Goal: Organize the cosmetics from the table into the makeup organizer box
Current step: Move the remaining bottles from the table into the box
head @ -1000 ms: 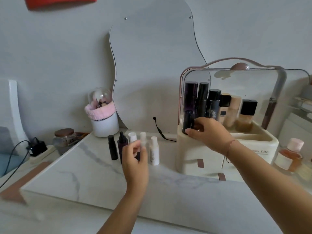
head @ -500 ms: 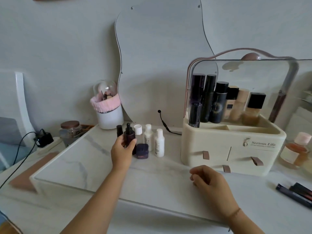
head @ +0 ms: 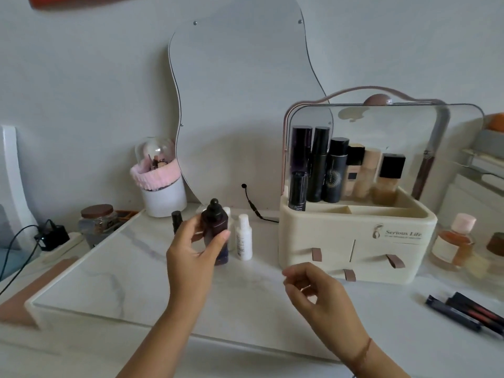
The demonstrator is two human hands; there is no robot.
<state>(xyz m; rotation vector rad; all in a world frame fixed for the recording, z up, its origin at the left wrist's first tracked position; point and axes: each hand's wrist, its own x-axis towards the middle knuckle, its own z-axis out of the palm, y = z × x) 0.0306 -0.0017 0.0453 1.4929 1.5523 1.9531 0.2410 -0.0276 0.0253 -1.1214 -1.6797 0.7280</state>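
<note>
A: Left hand [head: 191,257], what's the grip doing?

B: Clamped on a dark dropper bottle [head: 215,227]. Thumb on its right flank, fingers wrapped round the left and back. Bottle upright, bulb cap clear above the hand, and its lower part sits in front of the palm.

A: Is it off the desk [head: 114,285]?

B: Looks raised, but the base is partly hidden by the thumb and blends with something dark low behind it. Cannot tell for sure.

A: Neighbours?

B: Small black bottle [head: 176,221] just left, behind the fingers. White bottle [head: 243,237] just right, standing on the desk, apart from the grip. Another white one behind the dropper, mostly hidden.

A: Right hand [head: 316,293]?

B: Nothing in it. Fingers loosely curled, thumb and forefinger apart, hovering low over the desk in front of the organizer box [head: 354,241], near its lower drawer tab.

A: Box state?

B: Cream body, clear lid up, well right of the held bottle. Back row of the top tray holds tall black bottles [head: 317,165] at left and beige foundation bottles [head: 381,175] to the right. Front compartments look bare.

A: Loose items?

B: Dark lip pencils or tubes [head: 469,312] lying flat at the desk's right front. Pink-capped bottle [head: 454,241] right of the box. Brush holder [head: 161,184] with pink band at the back left, beside the wavy mirror [head: 240,105].
</note>
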